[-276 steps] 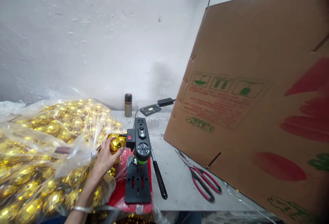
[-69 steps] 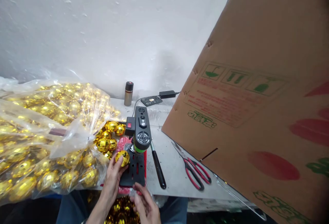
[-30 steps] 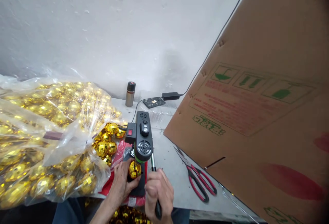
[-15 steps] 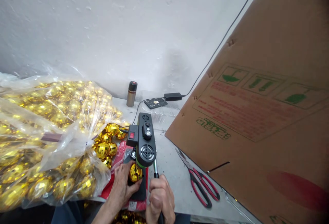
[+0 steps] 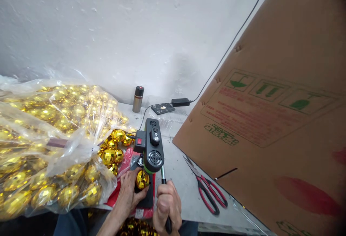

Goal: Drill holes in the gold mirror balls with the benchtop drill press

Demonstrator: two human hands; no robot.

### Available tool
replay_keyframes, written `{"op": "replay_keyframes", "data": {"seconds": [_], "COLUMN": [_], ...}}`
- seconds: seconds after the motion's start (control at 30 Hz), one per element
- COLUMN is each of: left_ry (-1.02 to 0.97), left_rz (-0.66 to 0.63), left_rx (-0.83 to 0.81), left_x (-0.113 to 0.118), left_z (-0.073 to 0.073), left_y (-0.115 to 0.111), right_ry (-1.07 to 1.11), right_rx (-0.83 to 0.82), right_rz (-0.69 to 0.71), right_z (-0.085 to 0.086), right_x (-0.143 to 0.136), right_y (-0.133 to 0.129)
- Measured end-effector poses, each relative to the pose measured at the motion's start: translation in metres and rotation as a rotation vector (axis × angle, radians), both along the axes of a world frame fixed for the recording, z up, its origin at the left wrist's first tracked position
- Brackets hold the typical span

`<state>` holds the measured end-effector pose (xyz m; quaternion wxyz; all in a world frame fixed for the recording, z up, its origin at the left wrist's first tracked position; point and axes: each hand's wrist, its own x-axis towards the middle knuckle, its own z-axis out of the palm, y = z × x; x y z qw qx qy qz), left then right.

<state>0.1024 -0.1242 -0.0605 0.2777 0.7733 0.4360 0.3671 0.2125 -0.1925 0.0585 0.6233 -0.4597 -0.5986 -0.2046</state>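
A small black machine (image 5: 154,145) with round vents and a red switch stands near the table's front edge. Under its head, a shiny gold mirrored ball (image 5: 142,179) rests on the black base. My left hand (image 5: 129,189) curls around that ball from the left, thumb in front and fingers behind. My right hand (image 5: 167,205) is closed around the black grip of the machine's metal lever (image 5: 163,174), just right of the base. Red plastic (image 5: 112,197) lies under the machine.
Clear bags full of gold balls (image 5: 67,117) cover the left, with loose gold balls (image 5: 109,156) beside them. Red-handled scissors (image 5: 209,192) lie right of the machine, against a big cardboard box (image 5: 265,120). Behind stand a bottle (image 5: 138,99), a phone-like item (image 5: 163,108) and an adapter (image 5: 180,102).
The right hand has moved slightly up with the lever grip, whose black end now shows more below the fist. The left hand stays at the ball. The view has shifted slightly.
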Motion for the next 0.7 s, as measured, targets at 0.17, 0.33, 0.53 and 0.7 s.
{"op": "replay_keyframes", "data": {"seconds": [0.17, 0.33, 0.53, 0.7], "left_ry": [-0.012, -0.002, -0.007, -0.021], "left_rz": [-0.003, -0.017, -0.048, -0.052], "left_rx": [0.008, 0.031, 0.045, 0.042], "left_x": [0.000, 0.001, -0.002, -0.001], "left_z": [-0.003, -0.008, -0.003, -0.002], "left_y": [-0.001, 0.002, 0.005, 0.005], "right_ry": [-0.009, 0.003, -0.057, -0.070], "right_rx": [0.027, 0.038, 0.026, -0.028], "right_rz": [0.010, 0.009, 0.011, 0.026], "right_z": [-0.001, -0.004, -0.014, -0.019], "right_x": [0.000, 0.000, 0.004, 0.003], "right_y": [0.003, 0.006, 0.005, 0.001]}}
